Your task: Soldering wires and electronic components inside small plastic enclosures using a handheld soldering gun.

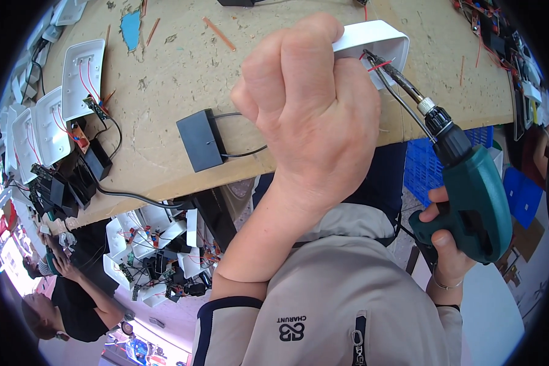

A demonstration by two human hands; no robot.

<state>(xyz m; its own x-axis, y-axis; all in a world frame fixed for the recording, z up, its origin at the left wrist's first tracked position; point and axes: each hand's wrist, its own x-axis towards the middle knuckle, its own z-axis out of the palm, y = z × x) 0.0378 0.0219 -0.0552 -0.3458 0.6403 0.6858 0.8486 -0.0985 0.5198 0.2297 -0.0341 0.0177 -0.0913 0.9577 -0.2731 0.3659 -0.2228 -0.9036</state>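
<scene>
Hiding white casing [378,38] behind left fist [314,104], screwdriver tip unclear

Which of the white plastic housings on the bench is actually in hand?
The white housing at the top, gripped by the left hand, with the green driver tip in it; the other housings lie untouched at the bench's left.

Assembly workshop, scarred workbench [183,67], wired casings [82,76], drill [470,189]

The left hand [305,116] is balled in a tight fist, forearm bare and bent up from the elbow. The right hand [448,238] is lower, fingers wrapped closed in a grip.
</scene>
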